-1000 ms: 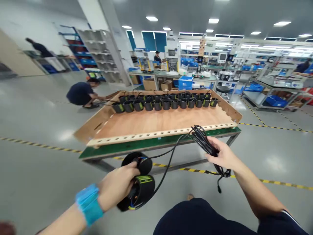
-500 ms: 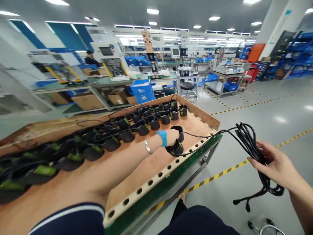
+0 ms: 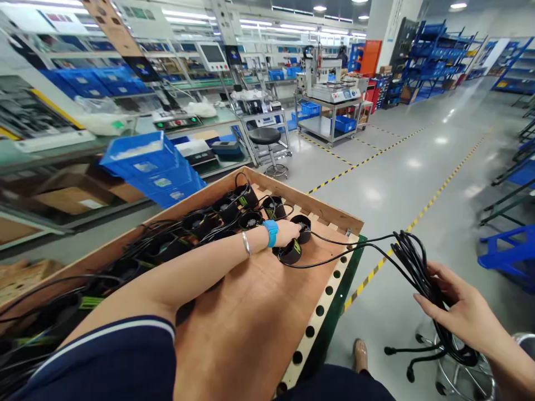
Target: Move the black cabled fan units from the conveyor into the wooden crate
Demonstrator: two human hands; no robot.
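Resting on a green table [image 3: 348, 278], a wooden tray [image 3: 251, 323] bears grouped black housings [image 3: 199, 224] along its far wall. A perforated strip [image 3: 315, 321] forms the tray's near edge. Outside the tray, above the floor, a cable coil [image 3: 412, 262] hangs in the right hand [image 3: 463, 306], thumb and fingers curled partway around it. The left hand [image 3: 287, 233] is closed on the adjoining walls of two housings [image 3: 292, 254]; its fingertips are partly hidden. These two are within the tray, near the end wall, beside the group. Two leads [image 3: 346, 243] connect them to the coil. Cable plugs [image 3: 411, 374] dangle beneath.
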